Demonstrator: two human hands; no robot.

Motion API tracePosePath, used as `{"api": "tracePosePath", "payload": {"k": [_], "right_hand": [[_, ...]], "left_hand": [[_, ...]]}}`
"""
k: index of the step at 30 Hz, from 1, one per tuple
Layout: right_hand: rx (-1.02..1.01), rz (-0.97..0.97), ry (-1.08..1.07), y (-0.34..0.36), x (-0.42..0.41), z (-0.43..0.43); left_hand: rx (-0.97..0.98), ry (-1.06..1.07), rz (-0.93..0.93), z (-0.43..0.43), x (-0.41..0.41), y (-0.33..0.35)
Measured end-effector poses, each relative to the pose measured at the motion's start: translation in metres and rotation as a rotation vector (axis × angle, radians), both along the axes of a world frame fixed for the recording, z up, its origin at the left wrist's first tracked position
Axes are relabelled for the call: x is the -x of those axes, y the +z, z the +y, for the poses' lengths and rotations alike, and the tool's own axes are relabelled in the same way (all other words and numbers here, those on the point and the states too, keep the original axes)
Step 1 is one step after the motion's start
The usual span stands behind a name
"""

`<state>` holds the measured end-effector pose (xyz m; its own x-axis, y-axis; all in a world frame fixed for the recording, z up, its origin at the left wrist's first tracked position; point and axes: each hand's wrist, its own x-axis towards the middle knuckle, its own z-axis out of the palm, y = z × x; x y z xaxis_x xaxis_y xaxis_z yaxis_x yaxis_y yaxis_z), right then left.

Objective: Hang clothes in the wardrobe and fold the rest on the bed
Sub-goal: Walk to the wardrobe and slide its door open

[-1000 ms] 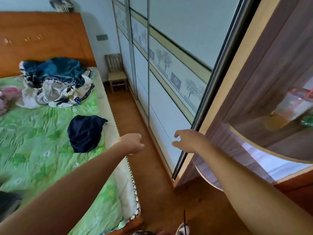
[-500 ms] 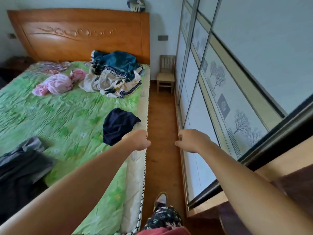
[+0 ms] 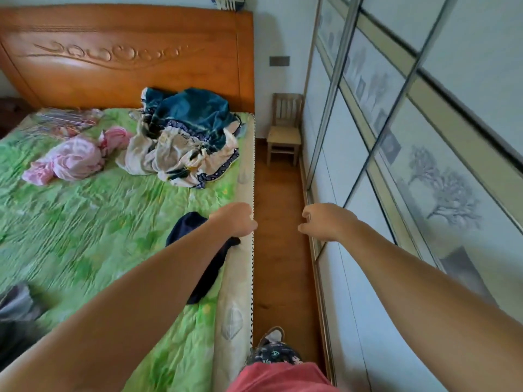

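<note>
Both arms reach forward over the gap between bed and wardrobe. My left hand [image 3: 236, 219] hovers above the bed's right edge with loosely curled fingers, holding nothing, just over a dark navy garment [image 3: 186, 226] lying on the green bedspread [image 3: 93, 222]. My right hand [image 3: 322, 222] hangs over the floor strip, fingers loosely curled and empty, near the sliding wardrobe doors [image 3: 396, 171], which are closed here. Further up the bed lie a teal-and-cream heap of clothes [image 3: 184, 137] and a pink bundle [image 3: 76, 157]. A grey and black garment [image 3: 14, 315] lies at the lower left edge.
A narrow wooden floor strip [image 3: 280, 250] runs between mattress and wardrobe, ending at a small wooden chair [image 3: 284, 128] by the wall. The carved wooden headboard [image 3: 127, 58] closes the far end. Wire hangers [image 3: 65, 120] lie near the pillows' end. My foot [image 3: 271, 349] stands in the strip.
The view has swung left from the wardrobe's open end and curtain toward the bed. Both hands stay out in front, empty, and I have stepped along the floor strip.
</note>
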<state>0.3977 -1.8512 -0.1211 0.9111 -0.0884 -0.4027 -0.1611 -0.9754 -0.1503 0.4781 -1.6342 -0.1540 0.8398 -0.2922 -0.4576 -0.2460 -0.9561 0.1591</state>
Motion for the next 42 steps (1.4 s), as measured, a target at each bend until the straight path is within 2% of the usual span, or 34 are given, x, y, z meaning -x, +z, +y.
{"api": "tracePosePath", "payload": {"k": [8,15,21,29,33,37,42], "right_hand": [[-0.034,0.010,-0.001,-0.003,-0.114,-0.012],[-0.039,0.036,-0.003,-0.007,-0.140,-0.034],[-0.073,0.071,-0.101,-0.010,-0.142,-0.064],[-0.185,0.088,-0.467,-0.027,-0.152,-0.125],[-0.218,0.123,-0.654,-0.040,-0.139,-0.133],[-0.231,0.129,-0.852,-0.044,-0.107,-0.127],[-0.184,0.135,-1.071,-0.044,-0.041,-0.109]], "left_hand": [[-0.054,-0.003,-0.010,-0.006,-0.114,0.002],[-0.041,0.007,-0.010,-0.019,-0.144,0.000],[-0.049,-0.095,0.021,-0.058,-0.171,-0.007],[-0.039,-0.461,0.015,-0.176,-0.244,-0.027],[-0.074,-0.694,0.039,-0.226,-0.254,-0.031],[-0.112,-0.883,0.062,-0.264,-0.244,-0.031],[-0.119,-1.116,0.037,-0.290,-0.191,-0.026]]}}
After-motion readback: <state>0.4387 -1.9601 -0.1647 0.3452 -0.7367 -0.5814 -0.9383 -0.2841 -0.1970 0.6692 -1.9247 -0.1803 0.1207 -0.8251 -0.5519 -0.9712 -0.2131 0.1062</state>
